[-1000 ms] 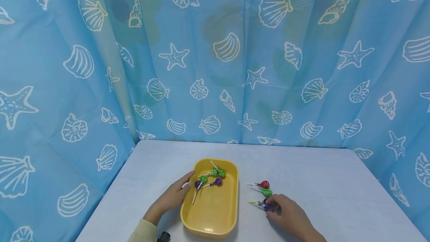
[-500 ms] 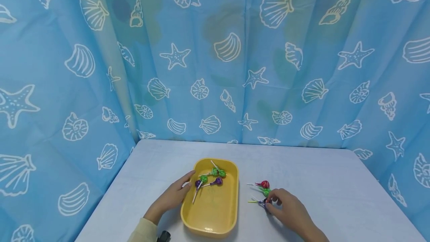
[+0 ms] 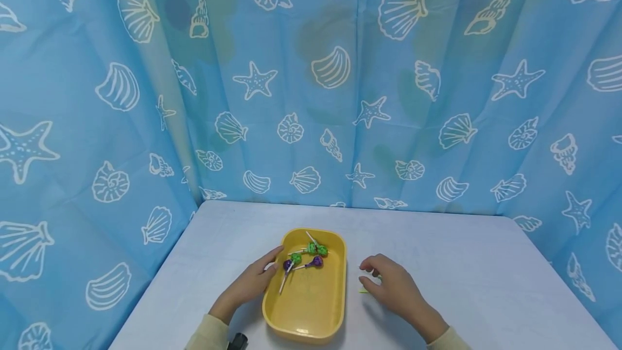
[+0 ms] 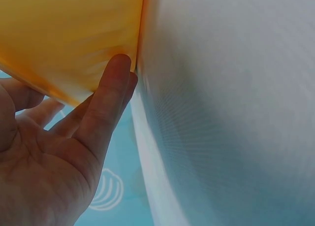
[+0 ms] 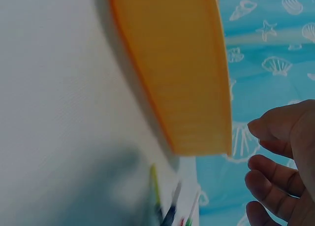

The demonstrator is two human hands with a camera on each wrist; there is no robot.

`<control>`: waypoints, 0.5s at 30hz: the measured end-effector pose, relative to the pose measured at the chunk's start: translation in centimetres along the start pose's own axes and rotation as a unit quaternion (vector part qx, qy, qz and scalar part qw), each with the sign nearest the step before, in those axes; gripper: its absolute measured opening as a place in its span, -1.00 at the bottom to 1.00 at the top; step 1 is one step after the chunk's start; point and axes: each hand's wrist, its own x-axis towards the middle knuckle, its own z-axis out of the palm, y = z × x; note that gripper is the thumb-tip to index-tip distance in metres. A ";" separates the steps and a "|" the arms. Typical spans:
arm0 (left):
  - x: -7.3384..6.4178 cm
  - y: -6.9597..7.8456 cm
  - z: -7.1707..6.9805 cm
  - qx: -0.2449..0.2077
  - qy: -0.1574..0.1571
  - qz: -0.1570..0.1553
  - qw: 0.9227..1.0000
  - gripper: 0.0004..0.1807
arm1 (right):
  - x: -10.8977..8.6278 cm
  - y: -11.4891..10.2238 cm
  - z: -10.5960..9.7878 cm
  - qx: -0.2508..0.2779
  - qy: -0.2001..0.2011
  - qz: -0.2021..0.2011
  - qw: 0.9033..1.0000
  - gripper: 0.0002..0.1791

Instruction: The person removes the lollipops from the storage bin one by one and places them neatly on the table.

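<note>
A yellow tray point(image 3: 320, 296) stands on the table with several lollipops inside, in green point(image 3: 296, 258) and purple point(image 3: 317, 261) wrappers. My left hand point(image 3: 252, 282) holds the tray's left side; in the left wrist view its fingers point(image 4: 110, 93) lie along the outer wall. To the right of the tray, my right hand point(image 3: 393, 290) is over the loose lollipops, thumb and fingers apart with nothing between them. It hides most of them in the head view, leaving a yellow stick point(image 3: 363, 291) visible. Several blurred sticks point(image 5: 155, 184) appear low in the right wrist view.
The white-covered table point(image 3: 466, 274) extends around the tray. Blue curtains point(image 3: 311, 96) with shell and starfish prints hang behind it and along the sides. A small black object point(image 3: 238, 341) sits at the front edge of the head view, left of the tray.
My right hand has shifted left and farther back from the purple lollipops, and its fingers have spread apart. My left hand and the tray have stayed in place.
</note>
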 end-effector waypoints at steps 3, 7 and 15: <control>0.0 -0.1 0.0 0.001 0.001 0.001 1.000 -0.45 | 1.0 -0.9 0.2 0.000 -0.009 -0.016 1.000 -0.79; 0.0 -0.2 0.0 0.000 0.000 0.000 1.000 -0.45 | 2.1 -1.7 0.7 0.004 -0.020 -0.037 0.999 -0.79; -0.1 0.1 0.0 0.001 0.001 -0.008 1.000 -0.45 | 3.7 -2.9 2.0 0.001 -0.050 -0.073 0.996 -0.73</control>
